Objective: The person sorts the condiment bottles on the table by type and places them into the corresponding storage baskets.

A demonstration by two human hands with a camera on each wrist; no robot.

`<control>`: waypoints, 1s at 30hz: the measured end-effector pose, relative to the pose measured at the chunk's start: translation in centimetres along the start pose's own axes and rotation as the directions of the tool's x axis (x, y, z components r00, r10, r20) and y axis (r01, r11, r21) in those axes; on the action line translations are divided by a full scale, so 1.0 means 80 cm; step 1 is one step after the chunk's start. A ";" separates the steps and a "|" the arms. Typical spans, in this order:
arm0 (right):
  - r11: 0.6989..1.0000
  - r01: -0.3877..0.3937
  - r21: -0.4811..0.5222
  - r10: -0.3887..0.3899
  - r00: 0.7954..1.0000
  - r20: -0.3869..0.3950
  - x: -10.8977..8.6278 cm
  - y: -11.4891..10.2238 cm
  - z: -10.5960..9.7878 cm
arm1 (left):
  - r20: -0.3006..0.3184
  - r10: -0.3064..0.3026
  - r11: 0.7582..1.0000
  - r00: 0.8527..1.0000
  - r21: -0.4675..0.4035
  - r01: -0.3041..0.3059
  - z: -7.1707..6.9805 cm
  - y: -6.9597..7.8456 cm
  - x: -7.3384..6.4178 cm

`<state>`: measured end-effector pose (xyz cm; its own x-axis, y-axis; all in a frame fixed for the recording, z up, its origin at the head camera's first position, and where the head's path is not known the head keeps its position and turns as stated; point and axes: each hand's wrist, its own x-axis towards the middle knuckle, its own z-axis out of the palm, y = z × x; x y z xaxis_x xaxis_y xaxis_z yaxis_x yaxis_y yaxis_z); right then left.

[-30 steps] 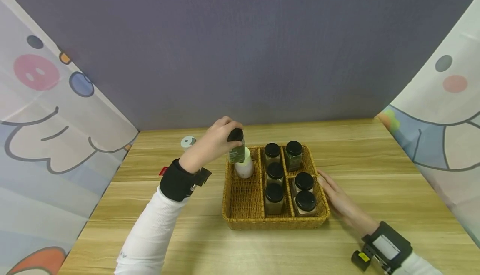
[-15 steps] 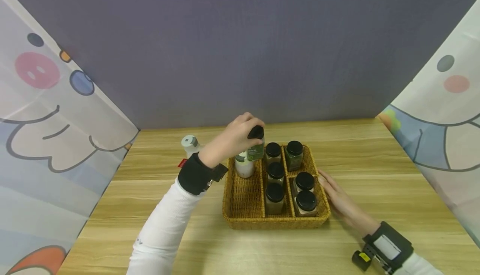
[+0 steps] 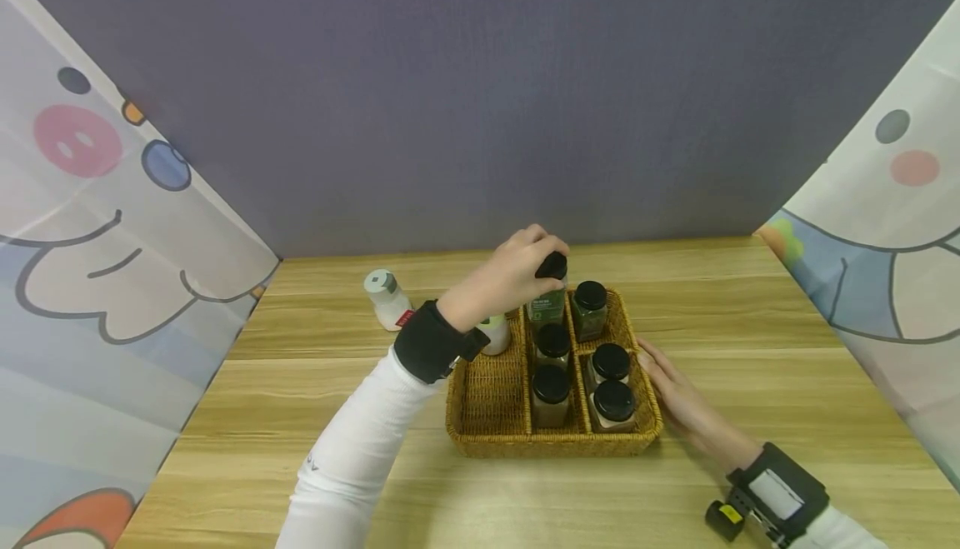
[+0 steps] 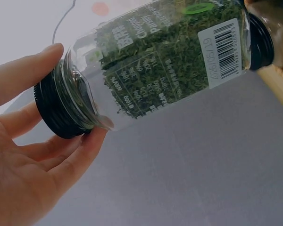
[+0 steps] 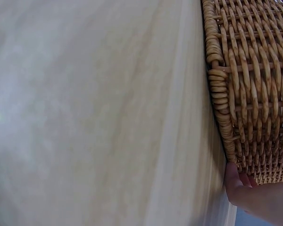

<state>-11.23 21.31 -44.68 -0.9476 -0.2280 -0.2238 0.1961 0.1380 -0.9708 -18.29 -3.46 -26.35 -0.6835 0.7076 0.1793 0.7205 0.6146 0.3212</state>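
Note:
My left hand (image 3: 513, 276) grips the black lid of a clear jar of chopped parsley (image 4: 160, 61), fingers and thumb around the lid. In the head view this parsley jar (image 3: 546, 309) is held over the back of the middle compartment of a wicker basket (image 3: 555, 448). Another black lid (image 4: 262, 41) shows just beyond its base in the left wrist view. My right hand (image 3: 678, 403) rests against the basket's right side with fingers extended. In the right wrist view, fingers (image 5: 233, 183) touch the woven wall (image 5: 254, 94) near its end.
Black-lidded jars (image 3: 551, 385) stand in the middle compartment, and more jars (image 3: 613, 403) in the right ones. A white bottle (image 3: 495, 337) stands in the left compartment, partly behind my wrist. Left of the basket, a white shaker (image 3: 388, 303) stands on the wooden table (image 3: 300, 416).
My left hand has carried the parsley jar rightward, from above the left compartment to above the middle one. The white shaker has come into fuller view. My right hand stays in place.

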 end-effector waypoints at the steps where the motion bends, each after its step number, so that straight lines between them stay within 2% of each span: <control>1: 1.000 0.001 -0.002 -0.001 1.000 0.001 0.000 0.000 0.000 | -0.001 0.004 1.000 1.000 0.001 -0.004 0.001 0.002 0.002; 12: 1.000 0.005 -0.001 -0.005 1.000 0.014 0.000 0.000 0.000 | 0.022 0.065 0.998 0.998 0.003 -0.066 0.026 0.016 0.023; 23: 1.000 0.012 -0.028 -0.012 1.000 0.015 0.001 0.002 0.001 | 0.057 0.098 0.995 0.994 0.016 -0.099 0.050 0.024 0.033; 30: 0.999 0.012 -0.040 -0.012 1.000 0.011 0.001 0.004 0.001 | 0.108 0.064 0.997 0.992 0.030 -0.068 0.062 0.029 0.037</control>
<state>-11.23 21.28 -44.97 -0.9471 -0.2401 -0.2131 0.1741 0.1735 -0.9693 -18.05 1.76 -29.72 -0.6193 0.7791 0.0975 0.7682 0.5756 0.2803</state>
